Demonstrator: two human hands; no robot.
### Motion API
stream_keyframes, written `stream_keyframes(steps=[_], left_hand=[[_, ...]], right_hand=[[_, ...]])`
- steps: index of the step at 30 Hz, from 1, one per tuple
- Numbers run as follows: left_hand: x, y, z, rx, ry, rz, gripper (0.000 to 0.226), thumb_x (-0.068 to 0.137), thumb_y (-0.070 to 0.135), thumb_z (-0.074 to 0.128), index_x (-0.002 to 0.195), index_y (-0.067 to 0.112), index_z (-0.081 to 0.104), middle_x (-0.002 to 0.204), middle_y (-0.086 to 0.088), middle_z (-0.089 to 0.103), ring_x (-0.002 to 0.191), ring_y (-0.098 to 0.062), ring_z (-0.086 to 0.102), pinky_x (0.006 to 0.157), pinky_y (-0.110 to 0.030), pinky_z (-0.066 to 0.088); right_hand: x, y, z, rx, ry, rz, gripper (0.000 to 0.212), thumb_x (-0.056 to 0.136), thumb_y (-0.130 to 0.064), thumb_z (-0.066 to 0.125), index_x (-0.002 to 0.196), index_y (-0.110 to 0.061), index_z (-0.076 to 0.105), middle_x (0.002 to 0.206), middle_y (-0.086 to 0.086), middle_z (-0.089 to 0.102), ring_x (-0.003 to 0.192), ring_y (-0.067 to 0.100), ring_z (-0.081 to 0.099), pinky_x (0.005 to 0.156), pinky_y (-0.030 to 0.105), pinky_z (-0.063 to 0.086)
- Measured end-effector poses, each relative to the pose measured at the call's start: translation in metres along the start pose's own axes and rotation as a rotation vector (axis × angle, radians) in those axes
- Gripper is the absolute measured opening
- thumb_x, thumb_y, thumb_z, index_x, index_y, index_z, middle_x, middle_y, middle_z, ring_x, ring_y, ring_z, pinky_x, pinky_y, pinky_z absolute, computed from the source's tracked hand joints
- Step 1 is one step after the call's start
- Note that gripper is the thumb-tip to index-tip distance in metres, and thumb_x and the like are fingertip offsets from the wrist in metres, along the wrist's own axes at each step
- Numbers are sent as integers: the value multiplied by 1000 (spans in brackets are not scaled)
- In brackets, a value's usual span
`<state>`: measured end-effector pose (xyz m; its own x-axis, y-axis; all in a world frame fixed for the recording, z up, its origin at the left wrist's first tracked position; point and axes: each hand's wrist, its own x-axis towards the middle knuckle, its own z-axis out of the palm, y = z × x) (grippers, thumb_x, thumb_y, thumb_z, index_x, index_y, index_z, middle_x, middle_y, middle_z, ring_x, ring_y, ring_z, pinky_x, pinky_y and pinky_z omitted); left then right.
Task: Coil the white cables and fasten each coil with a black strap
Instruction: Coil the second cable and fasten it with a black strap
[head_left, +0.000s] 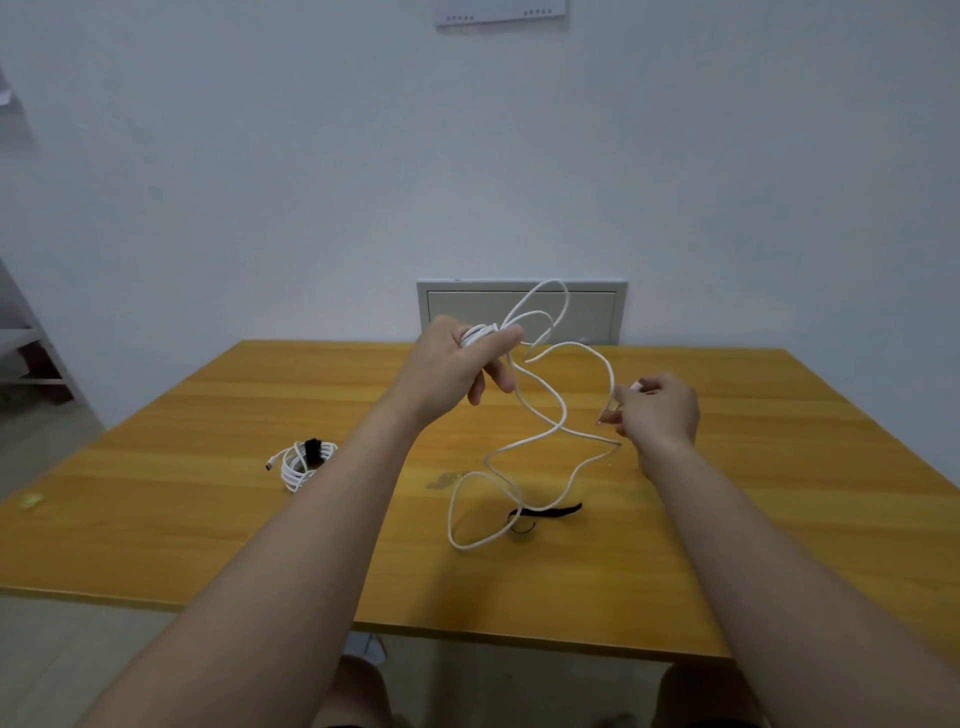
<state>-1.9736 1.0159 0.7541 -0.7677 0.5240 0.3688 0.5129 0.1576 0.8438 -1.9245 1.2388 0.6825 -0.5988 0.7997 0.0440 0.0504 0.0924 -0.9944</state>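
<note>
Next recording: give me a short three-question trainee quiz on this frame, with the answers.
1. True or false: one coil on the table is already strapped.
2. The left hand grips: A. a part-wound white cable; B. a strap; C. nothing.
3. Fill in: the loose black strap lies on the ____.
Key: 1 true; 2 A; 3 table.

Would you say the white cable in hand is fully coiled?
Partly coiled: left hand grips a few turns, and the white cable trails in loose loops to the right hand.
</note>
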Motion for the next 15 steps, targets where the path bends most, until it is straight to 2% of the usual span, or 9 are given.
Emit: stream_keyframes(steps=[3, 6, 7, 9, 11, 13, 15], left_hand=[[3, 0, 0, 93, 73, -38, 43, 95, 30, 65, 65, 0, 68, 69, -9, 75, 48, -20, 50, 54, -26, 42], [5, 2, 1, 195, 123, -59, 33, 87, 23, 66, 58, 8, 71, 61, -7, 71, 46, -16, 52, 48, -23, 42], [5, 4, 1, 227, 129, -65, 30, 84, 21, 67, 57, 10, 72, 59, -7, 69, 45, -15, 53, 46, -22, 41], [6, 5, 2, 262, 119, -76, 24, 80, 18, 69, 58, 9, 73, 56, -9, 67, 45, -16, 54, 45, -24, 42], [9, 4, 2, 274, 92, -79, 22, 76, 17, 71, 60, 3, 70, 62, -17, 68, 47, -20, 54, 46, -28, 42], [11, 4, 4, 290, 64, -59, 28, 73, 20, 72, 62, -4, 62, 65, -24, 66, 48, -20, 51, 47, -32, 41], [13, 5, 5, 309, 32, -32, 34, 74, 20, 73, 64, -8, 56, 58, -24, 57, 48, -19, 45, 48, -33, 38]], right_hand=[[8, -1, -6, 279, 87, 140, 14, 93, -4, 65, 104, -7, 59, 85, 12, 72, 61, 20, 76, 64, 32, 62], [19, 0, -10, 440, 121, 211, 21, 96, -10, 62, 116, -5, 65, 92, 10, 73, 75, 20, 74, 67, 29, 60], [23, -1, -10, 406, 117, 218, 28, 96, -13, 61, 123, -6, 65, 102, 10, 71, 84, 23, 71, 69, 31, 56], [23, -6, -10, 217, 107, 179, 43, 95, -16, 58, 138, -11, 60, 130, 6, 64, 109, 27, 61, 82, 32, 45], [15, -15, -9, 65, 58, 69, 54, 95, -20, 58, 148, -14, 50, 148, 1, 52, 130, 25, 52, 93, 31, 41], [2, -24, -7, -67, 19, -109, 53, 93, -22, 61, 145, -16, 52, 147, 2, 52, 135, 24, 48, 103, 33, 40], [-8, -32, -2, -145, -102, -296, 47, 89, -20, 64, 136, -18, 60, 139, 1, 60, 130, 21, 53, 109, 36, 41]])
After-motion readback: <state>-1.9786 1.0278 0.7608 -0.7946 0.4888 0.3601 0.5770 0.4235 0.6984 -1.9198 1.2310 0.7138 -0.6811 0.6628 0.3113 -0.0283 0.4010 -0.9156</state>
